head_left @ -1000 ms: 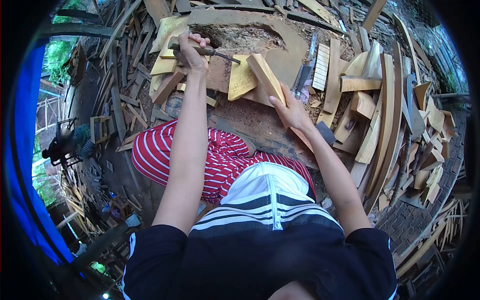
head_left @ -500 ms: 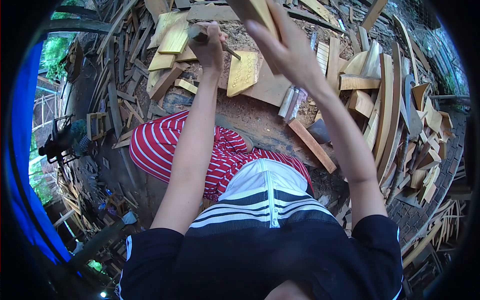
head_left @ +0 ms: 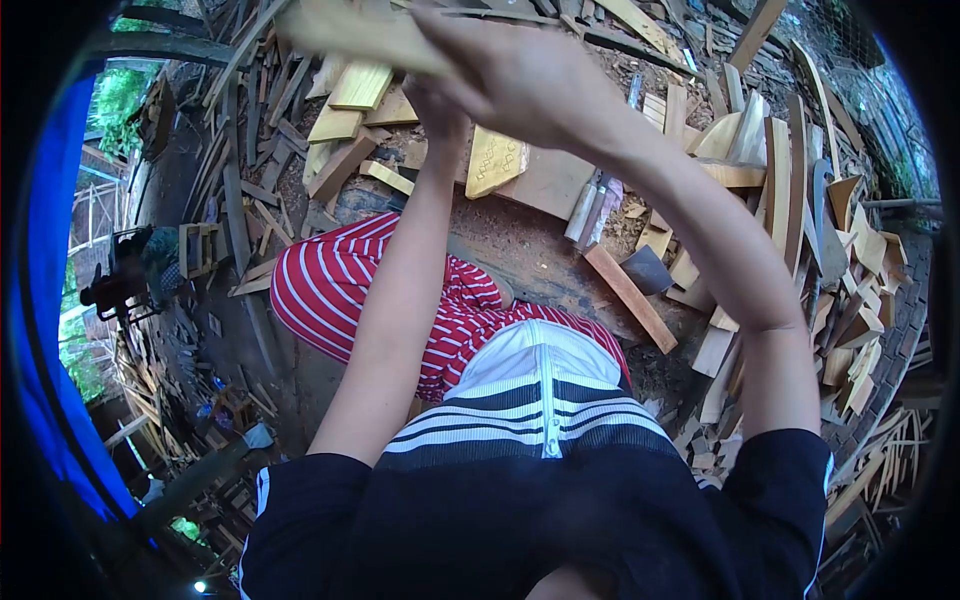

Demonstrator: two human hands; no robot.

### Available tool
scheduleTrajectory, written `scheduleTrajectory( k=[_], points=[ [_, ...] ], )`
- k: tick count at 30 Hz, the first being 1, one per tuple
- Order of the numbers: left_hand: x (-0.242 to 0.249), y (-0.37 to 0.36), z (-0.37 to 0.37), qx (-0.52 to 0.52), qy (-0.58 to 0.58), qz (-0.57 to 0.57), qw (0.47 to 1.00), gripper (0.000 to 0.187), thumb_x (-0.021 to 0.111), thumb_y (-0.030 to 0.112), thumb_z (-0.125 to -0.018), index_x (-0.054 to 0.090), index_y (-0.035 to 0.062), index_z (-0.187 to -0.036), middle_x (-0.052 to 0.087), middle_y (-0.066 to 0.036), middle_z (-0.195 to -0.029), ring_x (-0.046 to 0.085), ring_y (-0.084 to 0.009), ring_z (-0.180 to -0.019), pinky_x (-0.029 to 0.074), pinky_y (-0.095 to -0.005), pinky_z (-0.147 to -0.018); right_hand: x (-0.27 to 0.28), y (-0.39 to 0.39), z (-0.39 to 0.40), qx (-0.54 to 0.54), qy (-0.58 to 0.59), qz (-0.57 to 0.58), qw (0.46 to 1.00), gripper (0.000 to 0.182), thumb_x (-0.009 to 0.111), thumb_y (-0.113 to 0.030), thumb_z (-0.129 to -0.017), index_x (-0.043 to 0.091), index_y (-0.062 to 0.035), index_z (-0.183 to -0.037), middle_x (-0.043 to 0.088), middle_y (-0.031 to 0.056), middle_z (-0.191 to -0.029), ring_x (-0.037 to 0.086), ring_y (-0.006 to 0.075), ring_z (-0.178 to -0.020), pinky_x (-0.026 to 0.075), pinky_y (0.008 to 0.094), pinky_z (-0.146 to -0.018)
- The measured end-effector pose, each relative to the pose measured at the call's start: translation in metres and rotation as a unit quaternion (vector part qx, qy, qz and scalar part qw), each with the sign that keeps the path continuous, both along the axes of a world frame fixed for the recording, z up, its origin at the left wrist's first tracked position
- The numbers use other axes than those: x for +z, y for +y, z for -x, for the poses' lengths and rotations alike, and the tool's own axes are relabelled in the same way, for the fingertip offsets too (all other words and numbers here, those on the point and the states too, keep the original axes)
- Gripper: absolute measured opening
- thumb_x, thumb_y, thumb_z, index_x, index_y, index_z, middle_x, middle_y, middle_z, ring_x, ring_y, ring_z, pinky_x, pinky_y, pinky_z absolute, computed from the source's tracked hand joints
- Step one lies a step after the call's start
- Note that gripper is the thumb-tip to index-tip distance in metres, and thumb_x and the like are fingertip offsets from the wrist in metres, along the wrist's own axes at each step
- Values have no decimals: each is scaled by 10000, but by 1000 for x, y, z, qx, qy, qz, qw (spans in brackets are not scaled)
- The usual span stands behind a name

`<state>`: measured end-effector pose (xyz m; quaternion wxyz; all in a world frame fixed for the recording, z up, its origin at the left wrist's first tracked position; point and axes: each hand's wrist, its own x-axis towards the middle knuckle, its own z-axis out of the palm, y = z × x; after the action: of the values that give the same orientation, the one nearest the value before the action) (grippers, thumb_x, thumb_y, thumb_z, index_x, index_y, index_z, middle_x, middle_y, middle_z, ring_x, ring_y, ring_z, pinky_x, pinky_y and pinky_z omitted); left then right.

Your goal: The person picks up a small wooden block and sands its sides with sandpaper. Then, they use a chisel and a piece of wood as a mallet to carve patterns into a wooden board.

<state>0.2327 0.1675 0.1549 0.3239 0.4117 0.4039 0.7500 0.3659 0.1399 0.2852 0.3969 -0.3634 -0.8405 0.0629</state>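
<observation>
My right hand [head_left: 525, 85] grips a length of wood used like a mallet [head_left: 350, 32]; it is blurred and lies across the top, over my left hand. My left hand [head_left: 440, 108] is partly covered by it, its fingers closed. The chisel that shows in my left fist in the earlier view is hidden here. Just right of my left wrist lies a yellowish board [head_left: 492, 165] with rows of small diamond marks cut into its face. It rests on a wider brown plank [head_left: 548, 182].
Several yellow wood pieces [head_left: 360, 88] lie left of the board. A bundle of slim metal tools [head_left: 590, 212] lies to its right, near a reddish wood bar [head_left: 630, 298] and a dark blade-like piece [head_left: 647, 270]. Offcuts [head_left: 860, 330] are heaped at the right.
My right hand has swung left with the mallet-like wood, from beside my left hand to over it. The chisel has gone out of sight behind them. The view has shifted slightly.
</observation>
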Motion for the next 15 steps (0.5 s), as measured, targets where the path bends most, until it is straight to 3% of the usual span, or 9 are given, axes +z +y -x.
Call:
scheduleTrajectory(
  k=[1, 4, 5, 6, 8, 10, 11, 13, 15],
  points=[
    [1, 3, -2, -31, -118, -23, 992, 346, 589, 300, -911, 593, -31, -809, 627, -12, -740, 598, -116, -685, 453, -286, -607, -5, -2, 2, -10, -53, -3, 999, 459, 590, -366, -831, 516, -147, -1227, 641, 143, -677, 660, 293, -622, 533, 421, -547],
    [-7, 16, 10, -53, -116, 3, 992, 352, 617, 317, -895, 600, -30, -843, 626, -10, -761, 580, -94, -690, 452, -283, -616, 33, -3, -4, -14, -115, 106, 988, 497, 580, -372, -824, 496, -153, -1262, 657, 140, -703, 670, 296, -641, 538, 426, -548],
    [-31, 16, 30, -35, 109, 29, 993, 360, 650, 325, -868, 605, -32, -850, 630, -13, -761, 568, -84, -684, 452, -289, -611, 54, 4, -5, 62, -72, 200, 975, 727, 510, -353, -933, 119, -102, -1493, 665, 171, -833, 578, 160, -520, 537, 303, -489],
    [-39, 13, 58, -120, 275, 6, 954, 311, 623, 280, -882, 607, -26, -833, 630, -7, -768, 569, -79, -692, 452, -292, -617, 45, 8, -3, 62, -76, 205, 974, 727, 510, -353, -933, 119, -102, -1493, 665, 171, -833, 578, 160, -520, 537, 303, -489],
    [-34, 15, 44, -36, 291, 59, 954, 262, 589, 229, -893, 601, -32, -876, 630, -21, -768, 574, -89, -669, 458, -299, -595, 13, 10, 6, 27, 41, -5, 999, 482, 562, -369, -819, 518, -149, -1245, 670, 142, -739, 673, 297, -650, 540, 441, -554],
    [-55, 75, 11, 243, -26, 344, 907, 213, 559, 185, -896, 577, -28, -908, 617, -35, -740, 581, -110, -636, 465, -305, -565, -24, 9, 10, -10, -50, 50, 997, 541, 536, -376, -838, 475, -154, -1328, 679, 175, -823, 678, 328, -719, 546, 440, -635],
    [4, 3, 8, -25, -190, 37, 981, 148, 570, 134, -873, 539, -10, -888, 591, -36, -704, 573, -122, -591, 474, -290, -548, -19, 9, 6, -18, -73, 55, 996, 568, 529, -391, -846, 444, -156, -1357, 675, 191, -854, 678, 333, -743, 545, 435, -664],
    [21, -12, 5, 2, -66, 57, 996, 111, 565, 107, -867, 526, 6, -844, 577, -33, -689, 565, -118, -579, 476, -280, -551, -16, 3, -2, -16, -100, 64, 993, 596, 523, -406, -855, 412, -158, -1386, 671, 207, -885, 679, 337, -766, 544, 429, -692],
    [18, -14, 18, -8, 39, 78, 996, 120, 551, 53, -848, 492, 34, -746, 549, -41, -656, 525, -112, -525, 481, -268, -540, -26, -6, -12, -35, 36, 243, 969, 632, 516, -435, -867, 362, -156, -1412, 658, 236, -950, 672, 349, -832, 531, 434, -753]
  ],
)
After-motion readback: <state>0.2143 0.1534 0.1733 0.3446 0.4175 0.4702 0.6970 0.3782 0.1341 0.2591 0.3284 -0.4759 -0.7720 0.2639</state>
